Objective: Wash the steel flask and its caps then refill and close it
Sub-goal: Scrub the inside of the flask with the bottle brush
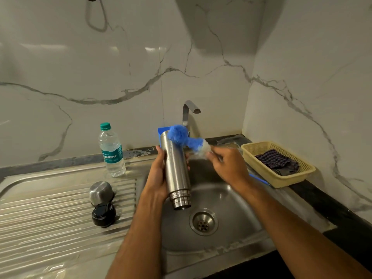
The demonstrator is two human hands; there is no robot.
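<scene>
gripping flask [177, 172] and brush [186, 138], both hands, steel sink [237, 202], marble walls [100, 67]

My left hand [159, 176] is raised ahead of me, fingers and thumb curled in a full grip round a cylinder, palm facing right. My right hand [229, 166] is level with it and just to its right, fingers pinched on a handle, knuckles up. Both forearms are bare, converging forward from my body.
</scene>
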